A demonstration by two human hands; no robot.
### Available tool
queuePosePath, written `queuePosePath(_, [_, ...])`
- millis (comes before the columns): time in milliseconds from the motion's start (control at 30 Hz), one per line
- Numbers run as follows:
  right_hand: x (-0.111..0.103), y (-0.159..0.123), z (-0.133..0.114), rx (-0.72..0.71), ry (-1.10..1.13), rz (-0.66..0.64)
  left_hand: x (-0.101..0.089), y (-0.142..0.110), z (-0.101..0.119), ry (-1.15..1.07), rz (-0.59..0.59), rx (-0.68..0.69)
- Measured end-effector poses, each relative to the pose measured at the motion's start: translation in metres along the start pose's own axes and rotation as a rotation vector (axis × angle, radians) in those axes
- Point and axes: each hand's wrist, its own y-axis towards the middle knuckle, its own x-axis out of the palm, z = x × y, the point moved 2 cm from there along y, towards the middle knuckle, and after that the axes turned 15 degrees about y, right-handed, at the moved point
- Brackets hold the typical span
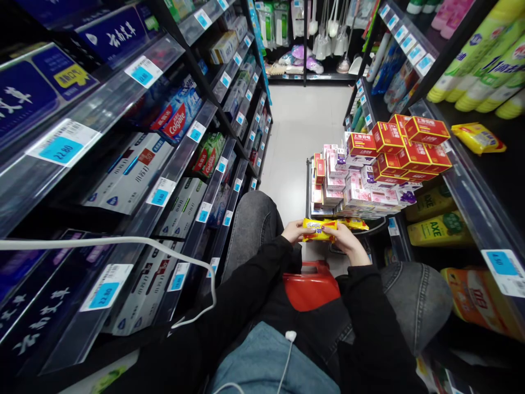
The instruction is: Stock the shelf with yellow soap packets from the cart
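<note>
My left hand point(292, 232) and my right hand point(348, 242) pinch the two ends of a yellow packet point(316, 230), which looks like a wrapped bar of soap. They hold it level above my lap. Just beyond my right hand lies another yellow packet point(356, 224), at the near edge of a stack of boxes. Pink-and-white boxes point(355, 189) make up the lower part of that stack. Red-and-yellow boxes point(414, 150) are piled on its right side.
Toothpaste shelves point(197, 131) line my left. Along the right shelf stand yellow-green bottles point(479, 60), near a lone yellow packet point(478, 138). A red plastic stool point(311, 287) shows between my legs. A white cable point(164, 249) crosses at left. Brushes point(328, 33) hang at the aisle's end.
</note>
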Motion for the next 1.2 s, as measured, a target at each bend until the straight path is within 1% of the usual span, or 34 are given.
queuePosePath(67, [-0.001, 0.001, 0.001, -0.009, -0.014, -0.015, 0.000, 0.000, 0.001, 0.001, 0.005, -0.006])
queuePosePath(300, [-0.004, 0.003, 0.001, -0.045, -0.058, -0.010, 0.000, 0.000, -0.001, 0.013, 0.014, -0.026])
queuePosePath(433, [-0.004, 0.002, -0.001, -0.034, -0.069, -0.028, 0.001, 0.001, -0.002, 0.005, 0.016, -0.021])
queuePosePath(533, [-0.002, 0.000, -0.002, -0.030, -0.058, -0.017, 0.004, 0.001, -0.001, 0.000, 0.027, -0.030])
queuePosePath(633, [0.000, -0.003, -0.007, -0.125, -0.061, 0.006, 0.005, -0.003, 0.003, -0.083, 0.061, -0.077])
queuePosePath(700, [0.002, -0.005, -0.013, -0.233, -0.090, 0.001, 0.006, -0.007, 0.007, -0.149, 0.022, -0.149])
queuePosePath(767, [0.003, -0.007, -0.017, -0.310, -0.137, -0.025, 0.007, -0.011, 0.010, -0.183, -0.083, -0.236])
queuePosePath(800, [0.004, -0.007, -0.019, -0.328, -0.167, -0.044, 0.008, -0.013, 0.011, -0.188, -0.130, -0.274])
queuePosePath(833, [0.004, -0.008, -0.021, -0.336, -0.198, -0.067, 0.007, -0.014, 0.012, -0.190, -0.150, -0.297])
queuePosePath(867, [0.005, -0.009, -0.022, -0.335, -0.228, -0.096, 0.007, -0.014, 0.012, -0.189, -0.143, -0.305])
queuePosePath(900, [0.005, -0.009, -0.022, -0.331, -0.254, -0.129, 0.006, -0.014, 0.012, -0.189, -0.118, -0.294])
queuePosePath(967, [0.006, -0.011, -0.023, -0.321, -0.276, -0.201, 0.005, -0.013, 0.012, -0.196, -0.065, -0.219])
queuePosePath(1033, [0.007, -0.014, -0.023, -0.309, -0.225, -0.252, 0.005, -0.012, 0.012, -0.199, -0.047, -0.102])
queuePosePath(1067, [0.007, -0.015, -0.023, -0.299, -0.172, -0.254, 0.004, -0.011, 0.012, -0.190, -0.045, -0.047])
queuePosePath(1100, [0.006, -0.015, -0.023, -0.284, -0.109, -0.236, 0.004, -0.011, 0.012, -0.172, -0.037, 0.001])
queuePosePath(1200, [0.004, -0.015, -0.020, -0.197, 0.030, -0.108, 0.003, -0.010, 0.012, -0.096, 0.007, 0.105])
